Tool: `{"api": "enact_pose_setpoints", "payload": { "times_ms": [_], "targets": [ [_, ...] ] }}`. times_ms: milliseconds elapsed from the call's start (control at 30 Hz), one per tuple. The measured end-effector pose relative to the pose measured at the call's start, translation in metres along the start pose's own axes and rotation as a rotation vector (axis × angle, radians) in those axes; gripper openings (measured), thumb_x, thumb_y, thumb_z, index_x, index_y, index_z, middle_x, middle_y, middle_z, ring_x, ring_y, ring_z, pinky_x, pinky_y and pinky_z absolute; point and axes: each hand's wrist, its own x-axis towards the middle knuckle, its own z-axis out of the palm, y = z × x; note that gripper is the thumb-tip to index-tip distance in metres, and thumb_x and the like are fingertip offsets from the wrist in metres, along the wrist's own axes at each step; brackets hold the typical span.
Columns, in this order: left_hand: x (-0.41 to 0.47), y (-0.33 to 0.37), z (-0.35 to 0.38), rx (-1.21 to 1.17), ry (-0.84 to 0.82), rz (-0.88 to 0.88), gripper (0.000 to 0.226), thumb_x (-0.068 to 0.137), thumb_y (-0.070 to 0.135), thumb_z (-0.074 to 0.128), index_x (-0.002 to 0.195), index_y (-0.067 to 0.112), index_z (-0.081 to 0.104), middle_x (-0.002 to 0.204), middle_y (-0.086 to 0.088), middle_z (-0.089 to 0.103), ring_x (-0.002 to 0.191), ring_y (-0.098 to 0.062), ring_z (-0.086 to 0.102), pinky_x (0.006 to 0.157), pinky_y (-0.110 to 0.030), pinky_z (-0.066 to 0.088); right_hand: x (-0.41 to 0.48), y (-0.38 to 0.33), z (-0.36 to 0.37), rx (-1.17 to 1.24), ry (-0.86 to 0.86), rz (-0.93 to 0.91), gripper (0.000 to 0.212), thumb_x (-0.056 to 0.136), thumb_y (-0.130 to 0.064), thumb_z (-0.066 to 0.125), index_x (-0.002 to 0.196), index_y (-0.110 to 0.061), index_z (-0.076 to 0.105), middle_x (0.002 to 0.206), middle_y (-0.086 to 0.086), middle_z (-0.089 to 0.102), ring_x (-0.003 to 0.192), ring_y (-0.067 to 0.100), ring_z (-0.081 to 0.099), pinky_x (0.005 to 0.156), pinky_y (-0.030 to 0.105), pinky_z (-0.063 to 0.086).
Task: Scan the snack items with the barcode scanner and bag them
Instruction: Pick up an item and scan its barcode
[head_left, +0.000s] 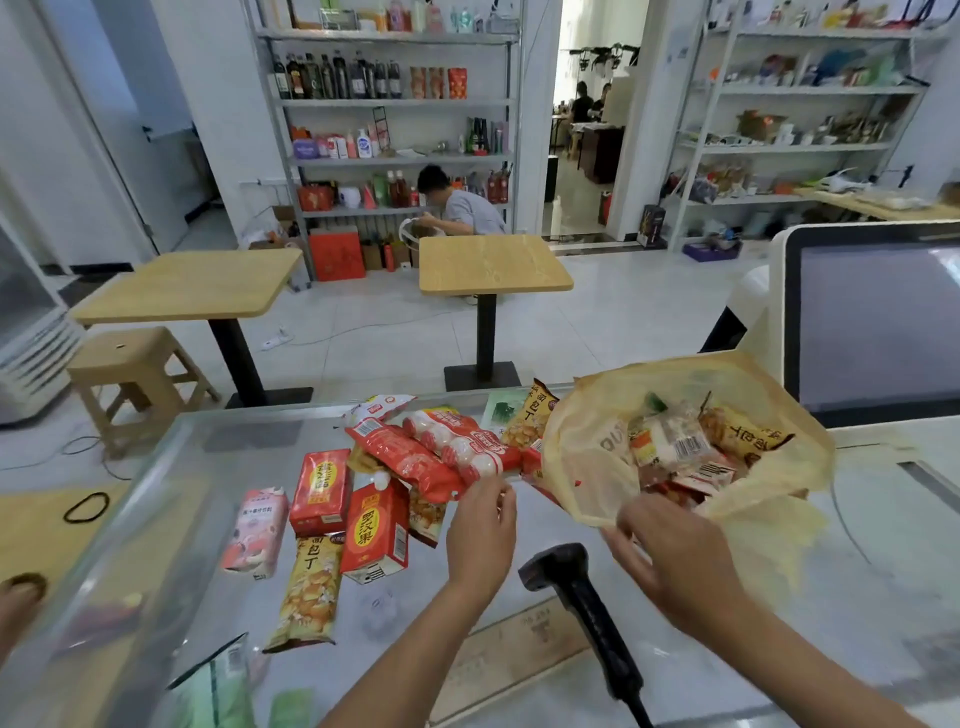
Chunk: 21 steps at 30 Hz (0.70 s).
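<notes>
- Left hand (480, 525): fingertips curled onto the near end of the red-and-white pack (460, 447). Reads as a pinch, but the thumb is hidden.
- Right hand (672, 553): fingers bent over the near rim of the plastic bag (587, 467), holding the mouth open.
- Barcode scanner (571, 582) lies on the counter (519, 525) between the two wrists, in neither hand.
- The pack lies across the top of the snack pile, at 11 o'clock from the scanner. The bag is at 1 o'clock, already part filled.
- Handling, my guess: the pack is light, and its film wrap is slick and floppy over round pieces. It'll sag if held by one end, so grip mid-body or the crimped seam.
- There's a barcode on the red pouch (400, 457) under it; I can't see this pack's own code.
- The bag is thin and limp, with no shape of its own. It needs one hand on the rim while loading.
- Red cartons (376, 530) at 9 o'clock look stiff and heavier, so take them by the sides.
- The yellow bread-cube bag (309, 592) is puffy and crushable; keep the grip loose.
</notes>
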Motion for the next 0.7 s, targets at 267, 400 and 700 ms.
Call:
{"api": "enact_pose_setpoints", "payload": {
  "times_ms": [267,400,700],
  "targets": [
    [-0.039,-0.048,-0.016,0.487,0.122,0.026,0.037,0.055,-0.007,0.079,0.087,0.008,0.069,0.099,-0.013,0.061,0.086,-0.032,0.059,0.060,-0.032,0.052,-0.037,-0.036,0.045,0.553,-0.749,0.881,0.033,0.086,-0.043,0.063,0.098,-0.020,0.044,0.085,0.001,0.064,0.071,0.017,0.063,0.063,0.030,0.047],
    [-0.049,-0.057,-0.011,0.630,-0.026,-0.024,0.061,0.056,0.027,0.088,0.111,0.010,0.070,0.125,-0.027,0.057,0.108,-0.042,0.061,0.082,-0.043,0.054,-0.025,-0.042,0.055,0.881,-0.729,1.062,0.026,0.088,-0.023,0.065,0.105,-0.005,0.055,0.072,0.012,0.063,0.057,0.022,0.061,0.056,0.032,0.045],
    [-0.057,-0.072,-0.006,0.729,-0.133,0.115,0.065,0.051,0.045,0.088,0.098,0.001,0.074,0.108,-0.023,0.068,0.096,-0.033,0.067,0.080,-0.039,0.055,-0.024,-0.050,0.046,0.954,-0.686,1.127,0.023,0.090,-0.020,0.064,0.106,-0.006,0.057,0.064,0.011,0.060,0.049,0.019,0.051,0.046,0.027,0.040]
  ]
}}
